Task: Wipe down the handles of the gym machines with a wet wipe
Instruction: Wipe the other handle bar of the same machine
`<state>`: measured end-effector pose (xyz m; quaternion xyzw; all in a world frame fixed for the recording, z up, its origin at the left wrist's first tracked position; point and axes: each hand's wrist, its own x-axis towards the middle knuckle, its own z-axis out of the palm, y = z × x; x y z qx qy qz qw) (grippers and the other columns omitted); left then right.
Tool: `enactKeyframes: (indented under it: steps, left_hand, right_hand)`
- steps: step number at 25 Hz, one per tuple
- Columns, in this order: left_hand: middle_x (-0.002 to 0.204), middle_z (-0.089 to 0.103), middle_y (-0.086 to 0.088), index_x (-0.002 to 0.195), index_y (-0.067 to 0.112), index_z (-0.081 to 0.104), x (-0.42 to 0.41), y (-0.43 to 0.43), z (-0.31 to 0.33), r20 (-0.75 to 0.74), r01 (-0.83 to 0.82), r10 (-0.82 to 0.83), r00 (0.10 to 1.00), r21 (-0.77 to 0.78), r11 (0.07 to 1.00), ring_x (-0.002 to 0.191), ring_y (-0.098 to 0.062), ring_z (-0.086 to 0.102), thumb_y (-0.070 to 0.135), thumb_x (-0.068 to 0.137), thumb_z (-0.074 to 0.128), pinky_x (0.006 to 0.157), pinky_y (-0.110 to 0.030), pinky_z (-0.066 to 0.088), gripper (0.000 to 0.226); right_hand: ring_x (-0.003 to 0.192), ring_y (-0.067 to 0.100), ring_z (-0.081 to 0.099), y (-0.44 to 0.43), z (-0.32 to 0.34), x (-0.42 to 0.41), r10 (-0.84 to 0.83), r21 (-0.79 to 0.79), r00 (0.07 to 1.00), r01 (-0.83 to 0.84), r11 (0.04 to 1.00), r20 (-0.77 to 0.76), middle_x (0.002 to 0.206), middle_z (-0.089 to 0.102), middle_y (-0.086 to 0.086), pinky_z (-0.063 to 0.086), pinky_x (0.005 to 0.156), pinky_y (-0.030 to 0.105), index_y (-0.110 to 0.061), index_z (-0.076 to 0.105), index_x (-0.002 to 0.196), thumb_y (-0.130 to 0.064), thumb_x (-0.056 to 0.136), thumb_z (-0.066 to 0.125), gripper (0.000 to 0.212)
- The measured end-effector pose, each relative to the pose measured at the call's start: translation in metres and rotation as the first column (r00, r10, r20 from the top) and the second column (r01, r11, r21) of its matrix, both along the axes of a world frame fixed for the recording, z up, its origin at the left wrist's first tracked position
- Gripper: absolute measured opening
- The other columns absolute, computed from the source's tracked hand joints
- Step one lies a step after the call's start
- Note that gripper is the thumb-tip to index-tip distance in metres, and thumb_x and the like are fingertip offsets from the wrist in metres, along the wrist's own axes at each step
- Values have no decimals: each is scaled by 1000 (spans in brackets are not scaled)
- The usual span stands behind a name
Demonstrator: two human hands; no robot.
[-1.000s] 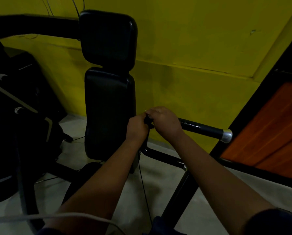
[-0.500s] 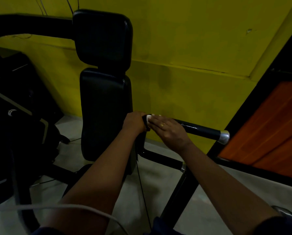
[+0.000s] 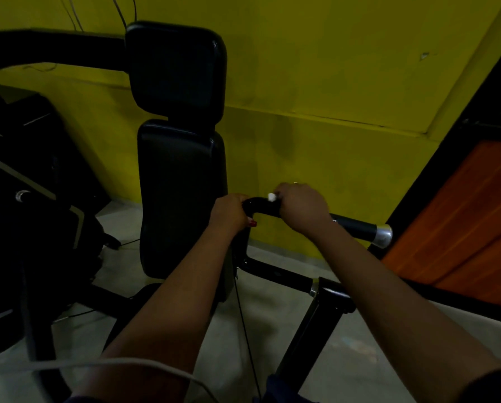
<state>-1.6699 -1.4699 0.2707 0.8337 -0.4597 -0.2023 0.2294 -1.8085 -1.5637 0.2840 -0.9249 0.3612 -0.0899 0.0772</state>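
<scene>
A black machine handle (image 3: 354, 223) with a chrome end cap runs from a curved bend toward the right. My right hand (image 3: 300, 209) grips the handle just right of the bend, with a white wet wipe (image 3: 271, 196) peeking out beside its fingers. My left hand (image 3: 229, 212) holds the bent part of the bar just left of it, thumb toward me. Most of the wipe is hidden under my right hand.
A black padded backrest (image 3: 182, 196) and headrest (image 3: 175, 71) stand left of the handle against a yellow wall. A black frame bar (image 3: 284, 274) runs low across the floor. More dark machinery (image 3: 25, 199) sits at the left, an orange panel (image 3: 473, 216) at the right.
My right hand has curled over the handle from a flatter lie and moved a little along it. The view shifted slightly; my left hand stays on the bend.
</scene>
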Motion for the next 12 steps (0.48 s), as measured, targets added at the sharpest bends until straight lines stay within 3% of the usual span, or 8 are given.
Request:
enactKeyframes:
  steps: [3,4,6,7,9,12]
  left_hand:
    - [114,66,-14,116,11,67,-1,2,-1,-22,-9,9,1000,-25,1000,105,-25,61,11,77,79,78,-22,44,41]
    - [114,66,-14,116,11,67,-2,2,-2,-29,-13,12,1000,-37,999,105,-25,61,9,77,78,78,-22,44,41]
    - [115,66,-14,118,11,66,-4,3,-1,-33,-14,13,999,-50,999,105,-25,61,7,78,77,78,-21,43,42]
    - [115,65,-14,119,12,65,-5,3,-1,-31,-14,13,999,-46,999,106,-25,61,7,78,76,78,-20,42,43]
    - [116,66,-12,121,13,65,-3,2,-2,-23,-19,18,1000,-42,999,107,-24,61,8,78,77,78,-19,40,46]
    - [117,65,-12,122,15,64,-4,2,-6,-5,-26,26,1000,-56,998,107,-23,61,8,80,74,78,-18,40,44]
  right_hand:
    - [76,26,52,-20,16,5,-52,263,981,101,959,-187,83,54,12,36,60,31,-2,56,80,-18,100,40,30]
    - [77,28,56,-23,22,14,-39,398,977,121,909,-209,84,56,14,44,63,33,-1,57,82,-13,100,39,29]
    - [78,39,65,-21,29,33,-80,694,991,131,708,-106,92,64,30,54,73,45,8,61,97,-1,98,37,25]
    - [77,41,66,-19,33,39,-123,767,991,116,631,-49,94,65,33,54,75,50,9,60,99,1,97,38,24]
    - [75,41,67,-19,35,34,-140,815,990,103,571,-28,94,66,31,55,73,50,7,61,100,-3,99,40,23]
    - [68,35,67,-35,31,14,-21,832,983,167,529,-185,92,69,25,55,75,48,11,62,109,-6,100,45,26]
